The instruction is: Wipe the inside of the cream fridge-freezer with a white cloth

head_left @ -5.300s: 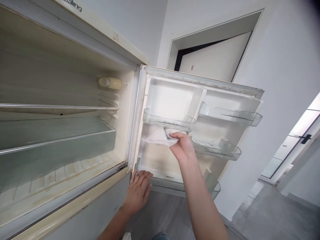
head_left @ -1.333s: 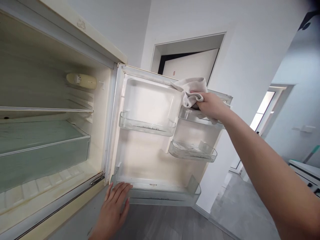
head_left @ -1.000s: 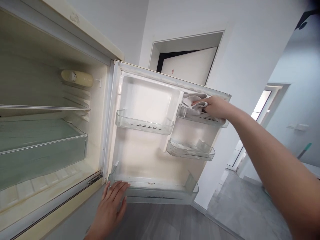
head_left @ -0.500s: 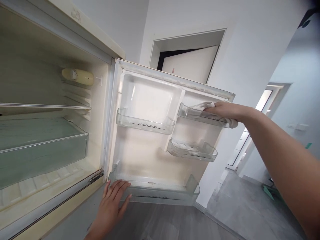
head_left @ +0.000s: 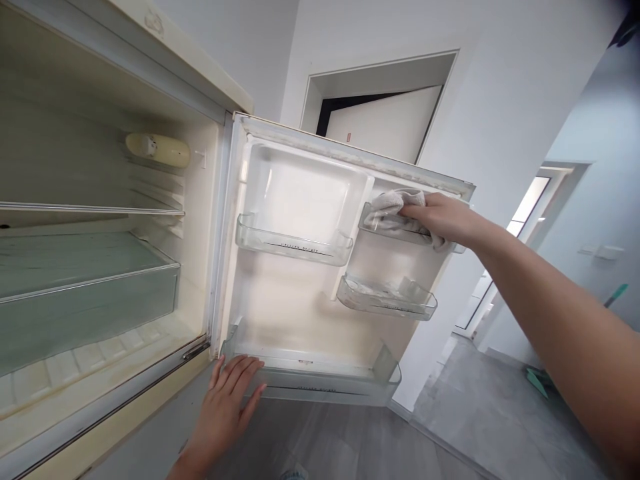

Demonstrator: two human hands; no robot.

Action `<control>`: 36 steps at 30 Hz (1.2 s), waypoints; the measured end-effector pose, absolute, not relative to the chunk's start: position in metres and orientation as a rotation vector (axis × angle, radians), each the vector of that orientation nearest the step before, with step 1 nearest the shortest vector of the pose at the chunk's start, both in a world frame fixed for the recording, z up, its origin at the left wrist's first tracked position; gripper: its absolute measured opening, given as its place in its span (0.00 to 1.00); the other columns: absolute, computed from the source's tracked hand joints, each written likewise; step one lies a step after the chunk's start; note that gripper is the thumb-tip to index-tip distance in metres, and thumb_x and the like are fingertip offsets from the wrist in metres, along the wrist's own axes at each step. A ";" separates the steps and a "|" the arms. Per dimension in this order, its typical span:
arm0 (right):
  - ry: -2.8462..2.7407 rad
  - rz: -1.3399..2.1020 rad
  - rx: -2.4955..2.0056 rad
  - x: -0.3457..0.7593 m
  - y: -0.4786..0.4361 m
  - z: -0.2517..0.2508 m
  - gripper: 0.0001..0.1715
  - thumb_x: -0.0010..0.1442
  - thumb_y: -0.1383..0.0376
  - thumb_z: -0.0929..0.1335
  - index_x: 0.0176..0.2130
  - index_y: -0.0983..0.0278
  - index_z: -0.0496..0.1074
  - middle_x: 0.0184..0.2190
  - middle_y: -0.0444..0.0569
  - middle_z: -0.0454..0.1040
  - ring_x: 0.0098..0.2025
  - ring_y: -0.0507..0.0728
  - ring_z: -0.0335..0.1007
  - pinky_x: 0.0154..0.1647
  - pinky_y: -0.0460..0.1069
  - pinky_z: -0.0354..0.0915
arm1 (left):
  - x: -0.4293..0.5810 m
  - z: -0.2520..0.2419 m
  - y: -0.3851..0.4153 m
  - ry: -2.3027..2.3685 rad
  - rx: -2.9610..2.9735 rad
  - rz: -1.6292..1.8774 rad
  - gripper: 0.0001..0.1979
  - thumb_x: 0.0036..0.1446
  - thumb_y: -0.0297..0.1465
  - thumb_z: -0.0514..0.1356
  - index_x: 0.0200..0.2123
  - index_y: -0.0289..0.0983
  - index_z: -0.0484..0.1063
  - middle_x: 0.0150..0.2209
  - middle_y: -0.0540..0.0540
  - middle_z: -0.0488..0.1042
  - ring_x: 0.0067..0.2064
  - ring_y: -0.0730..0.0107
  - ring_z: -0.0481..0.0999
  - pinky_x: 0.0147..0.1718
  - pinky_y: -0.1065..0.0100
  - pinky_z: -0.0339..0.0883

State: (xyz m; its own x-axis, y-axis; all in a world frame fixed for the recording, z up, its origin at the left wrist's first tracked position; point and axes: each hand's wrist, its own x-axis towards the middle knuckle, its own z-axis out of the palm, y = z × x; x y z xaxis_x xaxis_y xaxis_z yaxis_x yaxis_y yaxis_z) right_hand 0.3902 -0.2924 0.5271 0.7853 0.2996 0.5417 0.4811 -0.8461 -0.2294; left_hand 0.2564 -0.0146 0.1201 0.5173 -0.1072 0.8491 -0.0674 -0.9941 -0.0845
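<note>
The refrigerator door (head_left: 285, 320) stands wide, its inner side with clear plastic bins facing me. My right hand (head_left: 443, 217) grips a whitish cloth (head_left: 393, 205) at the upper right door bin (head_left: 400, 233); part of the cloth hangs over the bin's front. Against the left end of the long bottom bin (head_left: 330, 390) rests my left hand (head_left: 230, 397), fingers stretched out and holding nothing. Below the cloth is the lower right bin (head_left: 385, 303), and an upper left bin (head_left: 295, 247) sits across from it.
Left is the fridge interior with a glass shelf (head_left: 90, 208), a greenish drawer (head_left: 90, 313) and a yellowed lamp cover (head_left: 160, 150). Behind the door are a white wall and a partly open room door (head_left: 385, 127). A green dustpan-like object (head_left: 537, 381) lies on the grey floor.
My right hand has moved left along the upper right bin with the cloth, which is now bunched more at the bin's left part. The left hand stays in place.
</note>
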 end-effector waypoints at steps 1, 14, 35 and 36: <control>-0.579 -0.682 -2.601 0.389 -0.298 0.526 0.18 0.63 0.54 0.63 0.38 0.63 0.74 0.39 0.50 0.76 0.38 0.57 0.68 0.42 0.51 0.61 | 0.256 0.120 -0.014 0.158 -2.701 -1.514 0.19 0.58 0.33 0.61 0.52 0.39 0.68 0.46 0.47 0.79 0.51 0.65 0.75 0.69 0.59 0.34; -0.408 -0.793 -2.575 0.390 -0.295 0.520 0.19 0.62 0.53 0.61 0.27 0.63 0.66 0.32 0.53 0.72 0.33 0.57 0.64 0.36 0.52 0.58 | 0.257 0.123 -0.021 0.143 -2.747 -1.518 0.18 0.59 0.31 0.59 0.52 0.38 0.67 0.45 0.46 0.79 0.51 0.64 0.74 0.69 0.58 0.30; -0.343 -1.333 -2.157 0.429 -0.327 0.474 0.21 0.63 0.55 0.57 0.41 0.66 0.71 0.35 0.59 0.73 0.40 0.64 0.68 0.41 0.56 0.61 | 0.258 0.127 -0.016 0.182 -2.706 -1.494 0.19 0.59 0.33 0.59 0.54 0.41 0.67 0.48 0.50 0.80 0.51 0.67 0.76 0.68 0.62 0.37; -0.271 -1.227 -2.066 0.432 -0.334 0.482 0.22 0.63 0.55 0.58 0.41 0.67 0.71 0.37 0.60 0.73 0.39 0.63 0.69 0.39 0.55 0.62 | 0.259 0.127 -0.016 0.186 -2.706 -1.488 0.20 0.59 0.33 0.59 0.55 0.41 0.67 0.48 0.50 0.80 0.51 0.68 0.76 0.68 0.63 0.37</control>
